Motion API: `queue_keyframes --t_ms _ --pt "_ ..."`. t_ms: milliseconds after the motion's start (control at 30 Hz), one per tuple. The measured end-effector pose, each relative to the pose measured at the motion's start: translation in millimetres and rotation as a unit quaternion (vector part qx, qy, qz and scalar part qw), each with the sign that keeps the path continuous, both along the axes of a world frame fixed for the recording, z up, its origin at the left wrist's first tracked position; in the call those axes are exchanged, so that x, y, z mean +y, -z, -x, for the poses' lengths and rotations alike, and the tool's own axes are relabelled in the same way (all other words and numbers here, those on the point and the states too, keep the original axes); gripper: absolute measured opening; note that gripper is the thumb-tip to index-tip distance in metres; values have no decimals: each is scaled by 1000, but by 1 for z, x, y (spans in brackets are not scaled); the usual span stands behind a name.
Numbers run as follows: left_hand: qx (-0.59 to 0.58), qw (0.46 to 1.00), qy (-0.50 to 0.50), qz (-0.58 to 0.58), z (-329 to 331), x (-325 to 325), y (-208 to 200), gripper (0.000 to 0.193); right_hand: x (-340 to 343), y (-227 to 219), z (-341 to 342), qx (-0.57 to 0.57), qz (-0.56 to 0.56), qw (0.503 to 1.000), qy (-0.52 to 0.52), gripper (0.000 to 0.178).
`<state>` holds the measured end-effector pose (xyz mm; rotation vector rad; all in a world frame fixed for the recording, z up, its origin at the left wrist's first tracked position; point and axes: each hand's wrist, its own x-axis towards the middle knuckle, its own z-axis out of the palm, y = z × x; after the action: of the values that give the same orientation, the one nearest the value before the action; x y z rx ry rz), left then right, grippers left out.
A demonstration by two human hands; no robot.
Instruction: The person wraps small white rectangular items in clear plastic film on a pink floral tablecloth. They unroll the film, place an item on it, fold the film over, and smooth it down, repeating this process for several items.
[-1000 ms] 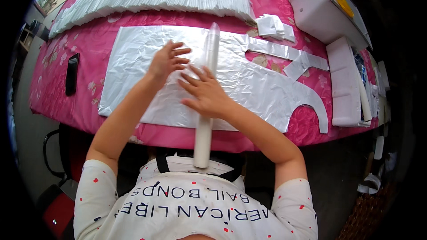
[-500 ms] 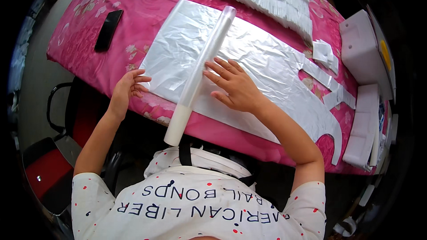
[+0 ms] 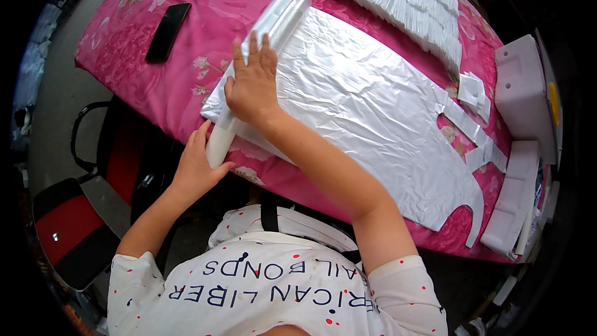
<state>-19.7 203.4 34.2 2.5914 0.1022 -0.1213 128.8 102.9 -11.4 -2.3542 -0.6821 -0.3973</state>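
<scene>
A thin, shiny white plastic apron (image 3: 354, 87) lies spread flat, its curved cut-outs and straps toward the right. Across its left end rests a long tube wrapped in clear film (image 3: 293, 15), slanting from far to near, with a bare whitish near end. A narrow strip of the plastic shows on the tube's left side. My right hand (image 3: 254, 87) lies on the tube with its fingers stretched and spread. At the near end, my left hand (image 3: 199, 165) has thumb and fingers around the tube, just past the table's front edge.
A pink flowered cloth (image 3: 124, 43) covers the table. A black phone (image 3: 168, 32) lies at the left. Long stacks of folded white plastic (image 3: 385, 6) line the far side, with a small white pile (image 3: 472, 93) beside them. White boxes (image 3: 528, 87) stand at the right edge.
The tube has moved left across the apron to its left end. My right hand has travelled left with it, and my left hand has come down onto the tube's near end.
</scene>
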Motion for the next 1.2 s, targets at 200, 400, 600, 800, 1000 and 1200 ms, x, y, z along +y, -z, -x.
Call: queue_keyframes --t_ms 200,400,600,800,1000,1200 --pt "146 818 -25 556 10 -15 -7 67 -28 -22 9 322 -510 797 -11 77" --pt "323 598 49 732 -16 -58 -33 71 -107 -74 15 424 -703 560 -113 66" --pt "346 693 85 626 -27 -93 -31 55 -144 -90 29 372 -666 642 -77 63" --pt "404 635 112 649 -34 -104 -23 56 -159 -87 44 386 -682 619 -40 61" --pt "327 782 111 519 -34 -114 -14 75 -161 -74 58 415 -638 645 66 58" --pt "341 762 71 547 -32 -114 4 53 -156 -40 79 395 -637 645 150 44"
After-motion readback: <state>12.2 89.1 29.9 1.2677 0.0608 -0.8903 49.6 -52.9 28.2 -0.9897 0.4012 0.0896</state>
